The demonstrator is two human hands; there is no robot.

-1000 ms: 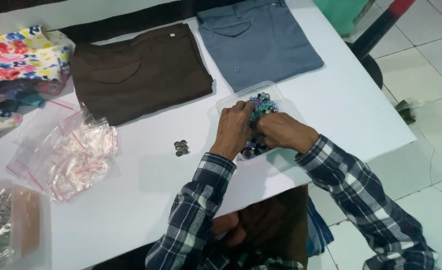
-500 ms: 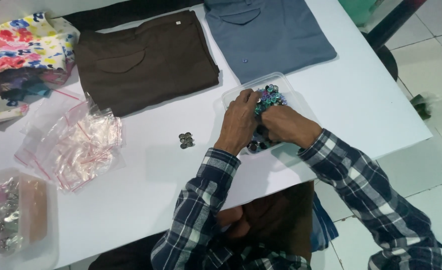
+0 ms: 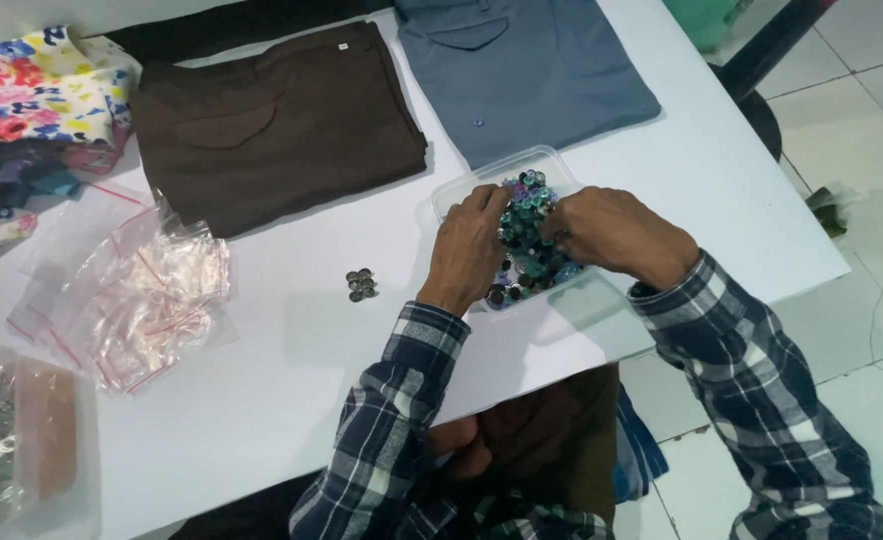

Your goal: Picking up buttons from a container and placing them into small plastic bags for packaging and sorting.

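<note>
While the left hand steadies the clear plastic tub of blue-green buttons near the white desk's right edge, its fingers lie curled on the heap. Right hand fingers dig in, bent; whether they pinch anything I cannot tell.

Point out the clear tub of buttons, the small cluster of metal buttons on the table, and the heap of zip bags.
Clear tub (image 3: 462, 192), head view, its far left rim.
Metal buttons (image 3: 361, 284), head view, cluster's middle.
Zip bags (image 3: 152, 300), head view, heap's middle.
</note>
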